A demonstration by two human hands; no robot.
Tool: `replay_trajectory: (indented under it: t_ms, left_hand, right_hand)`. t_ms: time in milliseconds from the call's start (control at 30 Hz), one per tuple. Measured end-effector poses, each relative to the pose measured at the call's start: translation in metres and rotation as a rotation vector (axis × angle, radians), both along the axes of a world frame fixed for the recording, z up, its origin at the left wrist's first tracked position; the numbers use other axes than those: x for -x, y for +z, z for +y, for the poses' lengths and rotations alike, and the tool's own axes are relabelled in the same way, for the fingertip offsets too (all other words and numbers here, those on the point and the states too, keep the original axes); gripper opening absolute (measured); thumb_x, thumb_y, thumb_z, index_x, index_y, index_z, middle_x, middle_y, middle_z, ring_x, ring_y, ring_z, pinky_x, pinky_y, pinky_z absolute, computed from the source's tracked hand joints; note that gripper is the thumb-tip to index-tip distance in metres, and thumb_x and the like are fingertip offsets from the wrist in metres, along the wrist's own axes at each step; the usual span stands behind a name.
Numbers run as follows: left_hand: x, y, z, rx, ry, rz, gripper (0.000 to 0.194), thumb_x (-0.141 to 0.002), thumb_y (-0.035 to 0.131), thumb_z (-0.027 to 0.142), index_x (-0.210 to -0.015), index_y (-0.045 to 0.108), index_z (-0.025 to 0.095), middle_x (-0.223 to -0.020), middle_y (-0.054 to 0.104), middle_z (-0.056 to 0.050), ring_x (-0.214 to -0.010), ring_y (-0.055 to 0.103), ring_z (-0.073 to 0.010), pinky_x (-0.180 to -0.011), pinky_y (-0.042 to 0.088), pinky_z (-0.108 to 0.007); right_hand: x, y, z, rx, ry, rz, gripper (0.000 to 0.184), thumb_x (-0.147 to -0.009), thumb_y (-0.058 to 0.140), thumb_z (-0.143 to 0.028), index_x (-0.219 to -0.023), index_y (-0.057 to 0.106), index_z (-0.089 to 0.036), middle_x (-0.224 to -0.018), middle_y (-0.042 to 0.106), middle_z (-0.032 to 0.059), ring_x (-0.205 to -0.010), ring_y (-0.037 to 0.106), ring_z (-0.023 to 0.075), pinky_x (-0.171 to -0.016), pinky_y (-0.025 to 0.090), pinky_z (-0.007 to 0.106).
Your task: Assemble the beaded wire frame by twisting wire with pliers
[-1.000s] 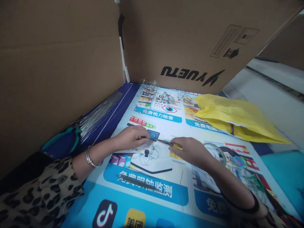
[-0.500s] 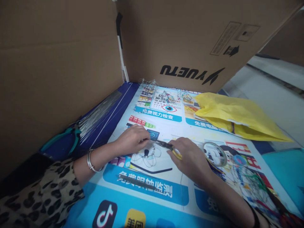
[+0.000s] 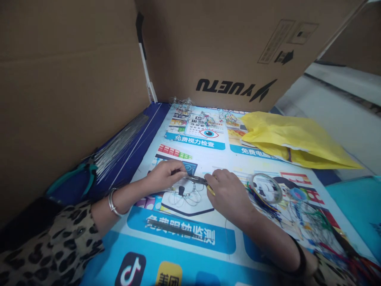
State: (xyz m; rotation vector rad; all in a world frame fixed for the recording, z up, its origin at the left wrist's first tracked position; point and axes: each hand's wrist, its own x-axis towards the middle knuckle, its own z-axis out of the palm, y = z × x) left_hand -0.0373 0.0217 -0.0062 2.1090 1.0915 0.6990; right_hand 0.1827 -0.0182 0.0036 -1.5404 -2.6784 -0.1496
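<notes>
My right hand point(image 3: 228, 192) is closed round yellow-handled pliers point(image 3: 197, 179), whose metal jaws point left. The jaws reach the fingertips of my left hand point(image 3: 168, 174), where thumb and forefinger are pinched together on thin wire. Just below the pliers is a piece of looped wire point(image 3: 185, 198), shaped somewhat like petals. Exactly where the jaws meet the wire is too small to make out. Both hands are above a printed sheet point(image 3: 229, 163) that covers the table.
Teal-handled pliers point(image 3: 91, 174) and a bundle of straight wires point(image 3: 122, 139) lie at left. Wire pieces point(image 3: 205, 119) lie at the back. At right are a yellow bag point(image 3: 297, 135), a tape roll point(image 3: 279, 192) and coloured strands point(image 3: 321, 226). Cardboard point(image 3: 238, 47) walls the back.
The pliers and my right hand have shifted slightly left, and the jaws appear turned a little. My left thumb and forefinger show more clearly in their pinch. The whole view has shifted a little.
</notes>
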Motion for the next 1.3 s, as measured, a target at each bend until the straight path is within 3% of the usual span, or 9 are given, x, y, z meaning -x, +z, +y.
replay_trajectory:
  t_ms: [200,567,833,1300]
  left_hand:
    - [-0.002,-0.0019,-0.0014,0.002,0.016,-0.004,0.015,-0.085,0.05,0.022,-0.075,0.059,0.015,-0.069,0.058,0.002,-0.065,0.053,-0.0097,-0.061,0.038,-0.02]
    - [-0.0059,-0.0067,-0.0021,-0.173,0.047,0.097,0.011,-0.084,0.049,0.019,-0.08,0.058,0.017,-0.072,0.06,0.002,-0.066,0.054,-0.0098,-0.059,0.038,-0.019]
    - [-0.008,-0.0079,-0.0022,-0.166,0.116,0.142,0.01,-0.084,0.05,0.022,-0.078,0.058,0.018,-0.068,0.061,0.003,-0.058,0.051,-0.0084,-0.054,0.033,-0.018]
    - [-0.0078,-0.0073,-0.0017,-0.168,0.092,0.165,0.011,-0.084,0.048,0.021,-0.077,0.056,0.017,-0.067,0.06,0.003,-0.058,0.051,-0.0089,-0.054,0.033,-0.019]
  right_hand:
    - [-0.0024,0.0003,-0.0021,-0.016,-0.012,-0.011,0.027,-0.084,0.046,-0.021,-0.107,0.06,-0.017,-0.094,0.059,0.01,-0.09,0.049,0.023,-0.075,0.032,0.033]
    - [-0.0018,0.0065,0.0008,-0.047,-0.017,-0.062,0.024,-0.085,0.045,-0.02,-0.102,0.061,-0.017,-0.093,0.059,0.0107,-0.087,0.048,0.0227,-0.071,0.03,0.033]
    - [0.001,0.0031,0.0018,-0.021,-0.015,-0.052,0.022,-0.086,0.042,-0.019,-0.099,0.06,-0.019,-0.088,0.058,0.0085,-0.085,0.048,0.0217,-0.07,0.03,0.032]
    - [0.001,0.0053,0.0039,0.039,-0.056,-0.044,0.019,-0.084,0.044,-0.023,-0.095,0.06,-0.022,-0.088,0.059,0.0068,-0.084,0.052,0.0199,-0.066,0.033,0.029]
